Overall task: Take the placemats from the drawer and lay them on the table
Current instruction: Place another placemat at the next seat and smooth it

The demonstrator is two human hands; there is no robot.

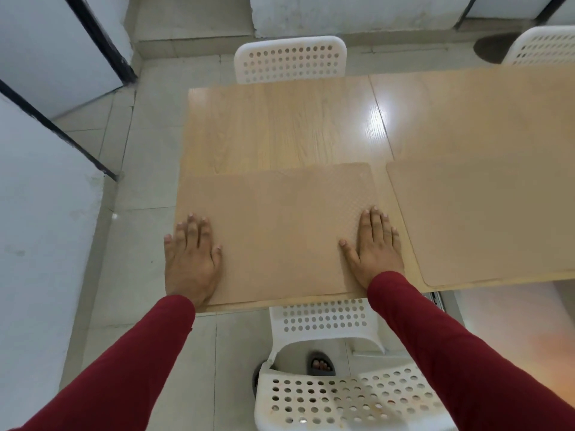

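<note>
A tan placemat (pixel 280 231) lies flat at the near left corner of the light wooden table (pixel 280 126). My left hand (pixel 191 256) presses flat on its left edge with straight, spread fingers. On the mat's right edge, my right hand (pixel 375 247) lies flat in the same way. A second tan placemat (pixel 485 219) lies beside it to the right, touched by neither hand. Both my arms wear red sleeves. No drawer is in view.
A white perforated chair (pixel 336 396) stands just under me at the table's near edge. Another white chair (pixel 291 59) is at the far side, a third (pixel 544 46) at far right. White walls with black trim (pixel 46 126) run along the left.
</note>
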